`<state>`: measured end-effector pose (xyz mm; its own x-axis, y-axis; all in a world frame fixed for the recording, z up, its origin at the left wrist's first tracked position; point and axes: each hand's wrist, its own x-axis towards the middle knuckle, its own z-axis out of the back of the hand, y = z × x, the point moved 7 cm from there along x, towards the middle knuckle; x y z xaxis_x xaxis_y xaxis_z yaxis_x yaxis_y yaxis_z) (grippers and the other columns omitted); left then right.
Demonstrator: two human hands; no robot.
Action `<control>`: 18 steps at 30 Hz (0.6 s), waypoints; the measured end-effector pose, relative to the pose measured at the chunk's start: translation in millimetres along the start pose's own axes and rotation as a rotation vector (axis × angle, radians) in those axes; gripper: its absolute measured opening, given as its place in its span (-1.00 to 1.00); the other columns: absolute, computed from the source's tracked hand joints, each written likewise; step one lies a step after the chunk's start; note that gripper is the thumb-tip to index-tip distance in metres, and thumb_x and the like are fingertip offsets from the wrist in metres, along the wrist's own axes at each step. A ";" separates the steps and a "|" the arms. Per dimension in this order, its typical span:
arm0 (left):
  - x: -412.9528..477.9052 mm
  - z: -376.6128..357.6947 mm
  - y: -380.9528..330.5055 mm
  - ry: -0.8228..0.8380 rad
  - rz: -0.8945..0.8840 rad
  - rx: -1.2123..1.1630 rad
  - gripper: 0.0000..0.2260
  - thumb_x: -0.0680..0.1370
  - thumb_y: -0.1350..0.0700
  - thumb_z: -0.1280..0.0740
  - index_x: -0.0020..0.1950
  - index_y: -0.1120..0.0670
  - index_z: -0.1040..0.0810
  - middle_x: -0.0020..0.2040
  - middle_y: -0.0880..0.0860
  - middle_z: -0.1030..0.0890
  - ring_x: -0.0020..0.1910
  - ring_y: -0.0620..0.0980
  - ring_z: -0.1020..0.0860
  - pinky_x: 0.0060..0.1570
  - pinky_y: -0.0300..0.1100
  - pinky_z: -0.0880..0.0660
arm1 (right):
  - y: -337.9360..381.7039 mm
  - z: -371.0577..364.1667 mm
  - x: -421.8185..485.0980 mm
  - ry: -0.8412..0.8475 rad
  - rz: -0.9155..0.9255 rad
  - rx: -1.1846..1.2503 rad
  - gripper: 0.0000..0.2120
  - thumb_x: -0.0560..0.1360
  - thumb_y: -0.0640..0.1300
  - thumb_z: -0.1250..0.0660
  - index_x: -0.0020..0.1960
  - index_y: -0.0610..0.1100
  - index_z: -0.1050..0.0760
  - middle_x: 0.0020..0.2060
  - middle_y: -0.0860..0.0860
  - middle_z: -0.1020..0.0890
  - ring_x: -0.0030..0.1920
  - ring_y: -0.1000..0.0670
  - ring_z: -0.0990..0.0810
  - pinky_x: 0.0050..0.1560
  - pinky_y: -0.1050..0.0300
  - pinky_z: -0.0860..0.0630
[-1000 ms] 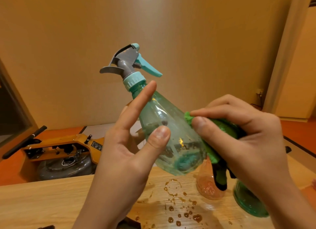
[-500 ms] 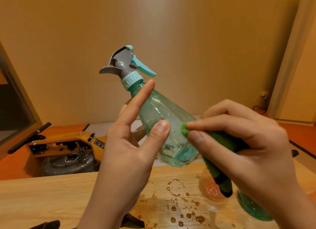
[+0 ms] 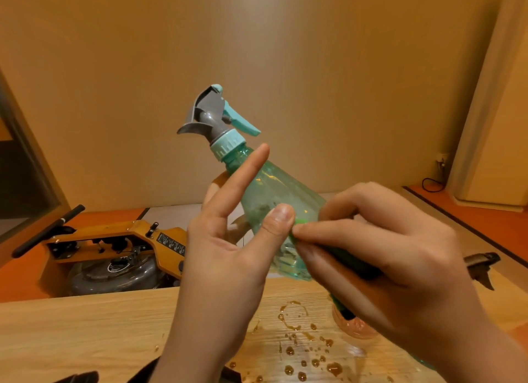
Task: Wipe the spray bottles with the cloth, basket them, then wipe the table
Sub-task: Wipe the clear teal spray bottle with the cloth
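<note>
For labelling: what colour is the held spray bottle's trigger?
The trigger is light teal, on a grey spray head; head view.

My left hand [image 3: 225, 268] grips the teal spray bottle [image 3: 274, 188], tilted, centre frame; my right hand [image 3: 400, 268] presses the green cloth [image 3: 301, 229] against its lower side. Droplets [image 3: 303, 351] spot the table [image 3: 85, 325], bottom centre.

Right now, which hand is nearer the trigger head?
Left. The left hand grips the spray bottle, its index fingertip just under the trigger head; the right hand holds the green cloth against the bottle's base, farther down.
</note>
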<state>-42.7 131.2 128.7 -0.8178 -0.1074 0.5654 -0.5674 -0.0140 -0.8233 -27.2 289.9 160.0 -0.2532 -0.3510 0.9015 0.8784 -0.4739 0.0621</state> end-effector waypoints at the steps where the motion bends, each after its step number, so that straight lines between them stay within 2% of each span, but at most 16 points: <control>1: 0.6 1.2 -0.3 -0.010 -0.001 -0.005 -0.46 0.39 -0.10 -0.50 0.34 -0.42 -0.53 0.49 0.07 -0.50 0.52 0.19 -0.40 0.37 0.20 -0.46 | -0.5 -0.1 -0.4 0.013 0.005 0.000 -0.90 0.55 -0.13 -0.46 -0.02 -0.13 -0.73 -0.16 -0.03 -0.60 -0.20 -0.06 -0.57 -0.23 0.04 -0.48; 6: 1.2 2.6 -8.7 -0.067 -0.030 -0.035 -0.49 0.39 -0.06 -0.52 0.32 -0.37 -0.58 0.49 -0.15 -0.48 0.31 0.15 -0.61 0.25 0.21 -0.55 | -17.7 14.0 0.0 -0.094 -0.153 0.097 -0.91 0.52 -0.14 -0.47 -0.01 -0.10 -0.73 -0.15 0.02 -0.62 -0.11 0.09 -0.60 -0.17 0.19 -0.50; 8: 1.8 3.4 -11.1 -0.086 -0.035 -0.057 -0.50 0.42 0.03 -0.55 0.31 -0.33 -0.60 0.41 -0.20 -0.54 0.24 0.11 -0.66 0.23 0.22 -0.56 | -11.3 8.1 1.5 -0.029 -0.107 0.133 -0.92 0.51 -0.14 -0.49 -0.02 -0.12 -0.73 -0.14 0.01 -0.61 -0.11 0.07 -0.60 -0.16 0.22 -0.50; 10: 2.8 5.9 -12.8 -0.109 -0.031 -0.086 -0.51 0.45 0.10 -0.49 0.32 -0.30 -0.61 0.32 -0.24 -0.61 0.20 0.07 -0.69 0.23 0.23 -0.56 | -6.1 3.1 1.3 0.018 -0.066 0.159 -0.92 0.52 -0.13 -0.49 -0.02 -0.12 -0.73 -0.14 0.01 -0.61 -0.11 0.06 -0.60 -0.14 0.26 -0.48; 15: 3.4 7.8 -14.3 -0.107 -0.002 -0.139 -0.52 0.44 0.13 -0.43 0.31 -0.26 -0.62 0.29 -0.22 -0.65 0.17 0.02 -0.70 0.14 0.14 -0.63 | -30.1 11.4 -1.6 -0.154 -0.269 0.315 -0.93 0.52 -0.13 -0.49 0.00 -0.05 -0.70 -0.11 0.05 -0.66 -0.07 0.01 -0.66 -0.15 0.29 -0.52; 18: 3.7 8.2 -14.9 -0.116 -0.009 -0.120 -0.52 0.43 0.11 -0.45 0.30 -0.29 -0.62 0.38 -0.21 -0.59 0.26 0.05 -0.66 0.26 0.23 -0.55 | -21.0 8.2 1.3 -0.087 -0.195 0.324 -0.92 0.50 -0.13 -0.51 -0.01 -0.08 -0.70 -0.12 0.02 -0.64 -0.09 -0.01 -0.65 -0.19 0.22 -0.53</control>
<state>-36.5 122.9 142.7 -0.7997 -0.2220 0.5578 -0.5880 0.1024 -0.8023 -42.7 306.0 163.4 -0.4052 -0.2034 0.8913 0.9031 -0.2406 0.3556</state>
